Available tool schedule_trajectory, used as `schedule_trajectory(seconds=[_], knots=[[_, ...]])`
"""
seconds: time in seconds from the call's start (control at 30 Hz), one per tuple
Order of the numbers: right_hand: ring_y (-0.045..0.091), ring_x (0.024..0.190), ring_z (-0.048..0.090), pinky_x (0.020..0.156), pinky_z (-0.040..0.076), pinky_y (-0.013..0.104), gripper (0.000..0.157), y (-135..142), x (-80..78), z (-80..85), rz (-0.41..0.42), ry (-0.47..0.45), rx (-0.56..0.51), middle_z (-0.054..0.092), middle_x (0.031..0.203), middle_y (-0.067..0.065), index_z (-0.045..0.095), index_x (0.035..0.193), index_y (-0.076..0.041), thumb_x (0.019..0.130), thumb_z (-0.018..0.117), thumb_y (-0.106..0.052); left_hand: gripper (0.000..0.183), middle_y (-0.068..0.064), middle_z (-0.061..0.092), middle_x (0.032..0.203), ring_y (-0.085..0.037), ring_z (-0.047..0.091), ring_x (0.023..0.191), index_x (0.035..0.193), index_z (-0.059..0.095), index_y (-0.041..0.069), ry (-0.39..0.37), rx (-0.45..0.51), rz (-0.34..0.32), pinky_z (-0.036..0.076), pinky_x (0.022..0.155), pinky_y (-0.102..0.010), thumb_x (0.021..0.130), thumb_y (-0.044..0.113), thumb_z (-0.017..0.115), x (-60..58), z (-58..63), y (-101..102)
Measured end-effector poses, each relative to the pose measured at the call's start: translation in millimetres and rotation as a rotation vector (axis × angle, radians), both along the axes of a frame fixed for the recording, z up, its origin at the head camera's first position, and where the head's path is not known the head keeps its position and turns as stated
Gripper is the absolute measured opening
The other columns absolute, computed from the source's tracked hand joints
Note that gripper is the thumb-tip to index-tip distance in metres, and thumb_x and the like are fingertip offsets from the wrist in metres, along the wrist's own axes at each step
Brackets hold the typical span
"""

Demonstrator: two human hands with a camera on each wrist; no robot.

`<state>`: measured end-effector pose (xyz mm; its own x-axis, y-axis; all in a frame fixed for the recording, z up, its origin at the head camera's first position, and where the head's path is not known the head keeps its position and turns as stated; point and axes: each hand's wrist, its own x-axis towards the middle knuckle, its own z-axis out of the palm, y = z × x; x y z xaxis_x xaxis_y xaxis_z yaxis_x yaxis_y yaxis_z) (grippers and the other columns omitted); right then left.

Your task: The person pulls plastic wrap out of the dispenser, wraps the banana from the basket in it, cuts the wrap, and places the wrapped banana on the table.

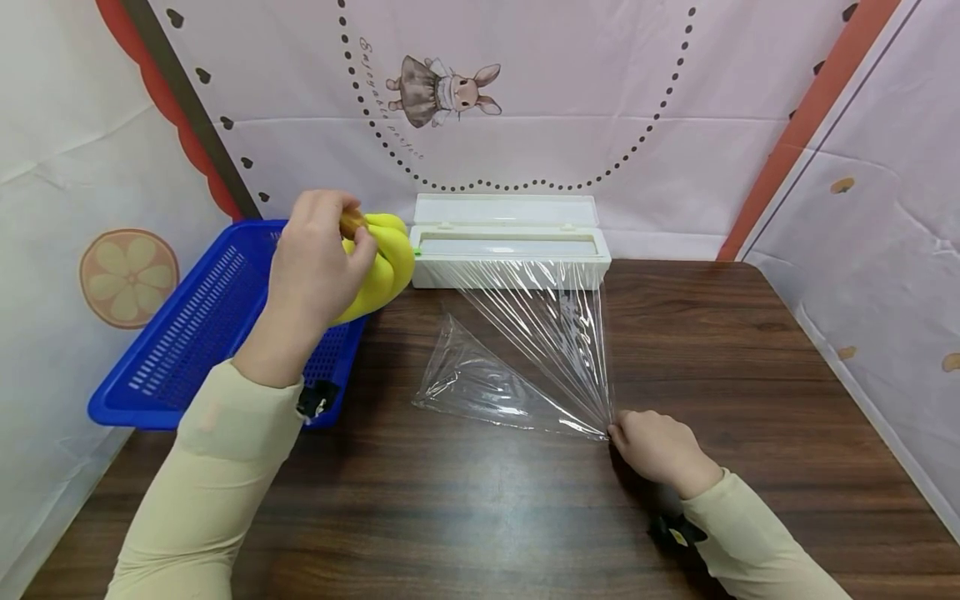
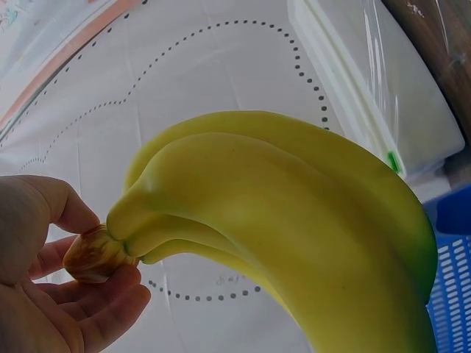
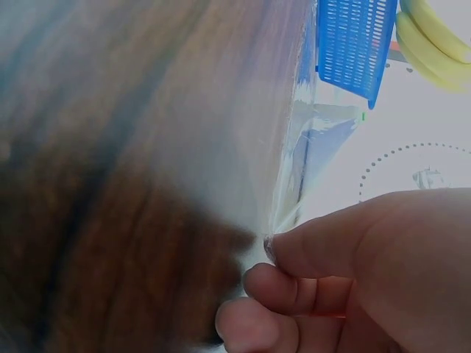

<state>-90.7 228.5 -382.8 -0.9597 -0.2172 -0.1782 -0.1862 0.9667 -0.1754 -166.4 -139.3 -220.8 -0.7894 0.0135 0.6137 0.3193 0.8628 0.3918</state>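
Observation:
A bunch of yellow bananas (image 1: pixel 386 262) hangs from my left hand (image 1: pixel 311 258), which grips it by the brown stem (image 2: pixel 96 254) above the blue basket's right side. In the left wrist view, thumb and fingers close round that stem. Near the table's right half, my right hand (image 1: pixel 660 447) pinches the corner of a clear sheet of plastic wrap (image 1: pixel 555 333). The sheet runs in tight creases from the white wrap dispenser (image 1: pixel 510 273), whose lid (image 1: pixel 506 208) stands up. Its loose left part lies crumpled on the table.
A blue slotted basket (image 1: pixel 187 333) stands at the left of the brown wooden table (image 1: pixel 480 517). Behind the dispenser rises a printed cloth (image 1: pixel 540 92) with a rabbit figure. More cloth walls border the left and right sides.

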Motion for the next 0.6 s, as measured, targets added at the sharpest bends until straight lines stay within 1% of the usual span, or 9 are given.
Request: schedule_trajectory(seconds=[0.23,0.47,0.6], knots=[[0.027,0.060,0.061,0.047,0.042,0.042,0.027,0,-0.2,-1.1,-0.003,0.001,0.004,0.064,0.070,0.009,0.051,0.068,-0.014,0.093,0.053,-0.022,0.027,-0.020,0.056,0.114,-0.034,0.056,0.099,0.110,0.059,-0.005,0.037,0.002,-0.056,0.049,0.082,-0.047,0.087,0.006,0.053,-0.8,-2.2,8],[0.027,0.061,0.062,0.048,0.042,0.042,0.026,0,0.2,-0.7,-0.002,0.002,0.001,0.064,0.070,0.009,0.052,0.068,-0.014,0.093,0.053,-0.022,0.026,-0.022,0.057,0.110,-0.034,0.057,0.097,0.107,0.059,-0.006,0.105,-0.017,-0.095,0.050,0.077,-0.047,0.084,0.005,0.055,-3.9,-7.2,18],[0.026,0.060,0.061,0.048,0.041,0.042,0.026,0,0.3,-0.5,-0.003,0.002,0.001,0.063,0.069,0.008,0.052,0.068,-0.014,0.093,0.053,-0.022,0.026,-0.023,0.057,0.110,-0.034,0.058,0.095,0.107,0.059,-0.005,0.131,-0.027,-0.119,0.050,0.075,-0.046,0.084,0.005,0.055,-4.7,-9.3,24]])
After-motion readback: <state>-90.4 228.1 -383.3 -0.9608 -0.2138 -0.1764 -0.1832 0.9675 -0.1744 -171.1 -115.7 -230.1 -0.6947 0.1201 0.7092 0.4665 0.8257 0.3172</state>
